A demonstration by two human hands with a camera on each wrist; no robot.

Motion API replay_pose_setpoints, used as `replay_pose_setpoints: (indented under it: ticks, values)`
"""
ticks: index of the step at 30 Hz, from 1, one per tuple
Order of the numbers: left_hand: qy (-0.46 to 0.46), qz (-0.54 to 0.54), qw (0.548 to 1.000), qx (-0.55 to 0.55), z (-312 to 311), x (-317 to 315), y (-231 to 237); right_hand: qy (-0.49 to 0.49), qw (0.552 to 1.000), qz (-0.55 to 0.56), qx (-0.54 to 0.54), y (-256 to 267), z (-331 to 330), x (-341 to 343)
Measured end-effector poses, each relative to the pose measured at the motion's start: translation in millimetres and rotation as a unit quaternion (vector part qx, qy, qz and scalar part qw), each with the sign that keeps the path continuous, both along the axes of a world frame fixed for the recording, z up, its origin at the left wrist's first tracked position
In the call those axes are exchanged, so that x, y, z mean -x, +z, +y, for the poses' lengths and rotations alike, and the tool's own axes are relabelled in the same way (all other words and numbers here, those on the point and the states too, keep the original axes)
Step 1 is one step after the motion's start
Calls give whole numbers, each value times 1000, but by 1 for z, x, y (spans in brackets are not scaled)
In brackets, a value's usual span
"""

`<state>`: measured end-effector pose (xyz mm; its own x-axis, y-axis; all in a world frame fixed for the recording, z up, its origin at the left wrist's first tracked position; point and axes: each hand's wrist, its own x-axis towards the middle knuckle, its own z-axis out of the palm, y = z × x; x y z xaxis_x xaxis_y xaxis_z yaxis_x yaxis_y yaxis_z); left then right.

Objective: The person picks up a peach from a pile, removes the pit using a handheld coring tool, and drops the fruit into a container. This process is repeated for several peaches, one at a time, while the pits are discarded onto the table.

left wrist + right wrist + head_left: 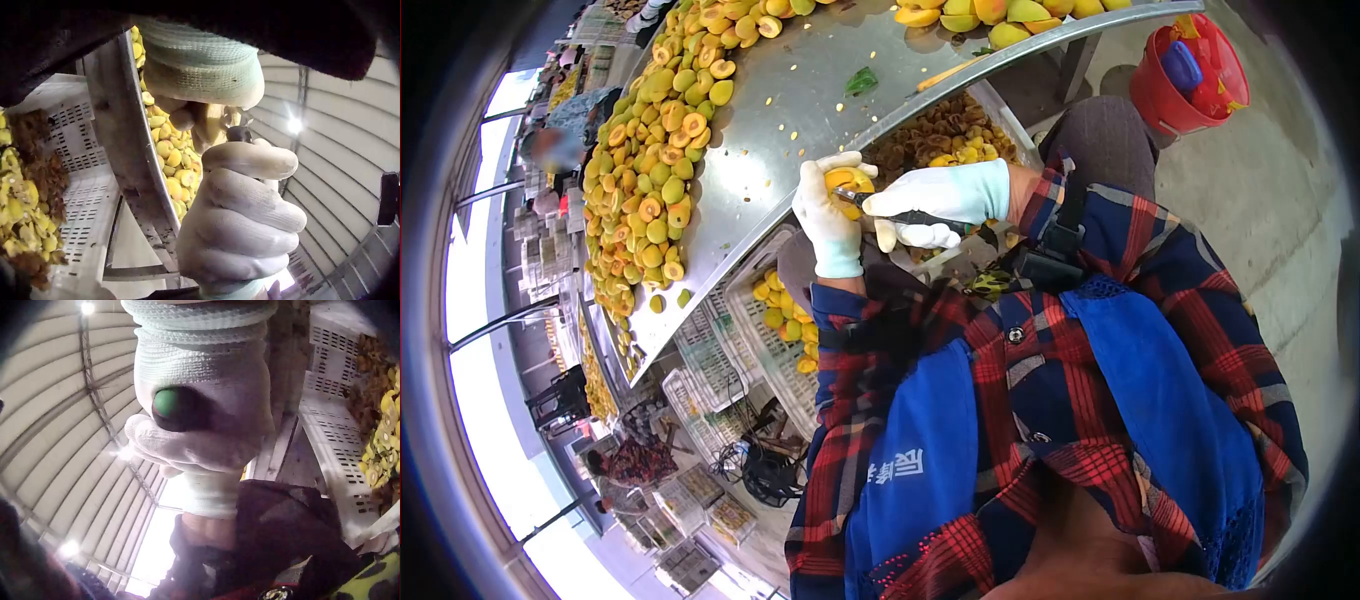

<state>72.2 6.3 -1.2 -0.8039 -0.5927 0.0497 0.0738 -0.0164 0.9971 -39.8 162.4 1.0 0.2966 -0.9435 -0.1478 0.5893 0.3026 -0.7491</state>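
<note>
My gloved left hand (830, 215) holds a yellow peach (849, 182) with the cut flesh showing. In my gloved right hand (935, 195) is a dark-handled coring tool (912, 217), the fingers wrapped round its handle. Its metal tip (850, 196) is right at the peach's flesh. The left wrist view shows the right fist (244, 212) close below the left hand (200, 69), with the tool's dark collar (239, 133) between them. A green handle end (172, 406) sticks out of the right hand (206, 437) in the right wrist view; the peach is hidden there.
A metal table (790, 90) carries a long heap of halved peaches (650, 190). Under its edge, a white crate (81, 219) holds brown and yellow scraps (945, 135). More crates (785, 365) stand at the left, and a red bucket (1145, 90) is on the floor at right.
</note>
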Motion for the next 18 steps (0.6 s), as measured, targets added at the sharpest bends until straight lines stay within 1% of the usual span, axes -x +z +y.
replay_pose_setpoints:
  ticks: [1,3,4,5,6,7,8,9,10,11,12,13,14,15,16,17,18]
  values:
    - [1,3,1000,1,1,-1,-1,0,1000,9,8,0,-1,-1]
    - [17,33,996,-76,5,-1,-1,-45,989,138,4,4,-2,-11]
    - [18,35,996,-75,9,-1,0,-48,983,176,-27,10,-3,-15]
    - [59,22,998,7,14,0,1,-47,983,177,-26,9,-1,-14]
    - [99,8,991,90,17,1,3,-23,998,59,-27,7,1,-13]
    - [99,7,991,90,17,1,4,1,998,-62,-29,5,3,-13]
    - [86,20,995,49,18,2,6,57,977,-203,-24,-11,-3,-14]
    - [74,35,997,8,16,4,7,59,978,-201,-24,-12,-5,-18]
    - [36,89,986,-135,13,6,4,53,969,-240,-5,-12,-7,-23]
    - [38,93,986,-134,11,7,3,48,959,-279,13,-11,-7,-27]
    - [23,97,971,-218,14,7,5,-87,992,-91,19,-3,-4,-35]
    - [7,100,948,-301,16,7,8,-91,994,-23,50,-7,-6,-37]
    - [41,87,943,-320,7,3,1,-128,983,118,49,-5,-3,-39]
    - [80,45,959,-269,-1,-4,9,-166,952,253,47,2,2,-40]
    - [115,49,956,-264,-9,-15,12,-118,959,258,8,-4,2,-37]
    - [173,49,959,-220,-27,-32,17,-130,959,254,7,-9,4,-36]
    - [287,1,946,-152,-22,-41,42,-139,982,47,-122,-14,5,-33]
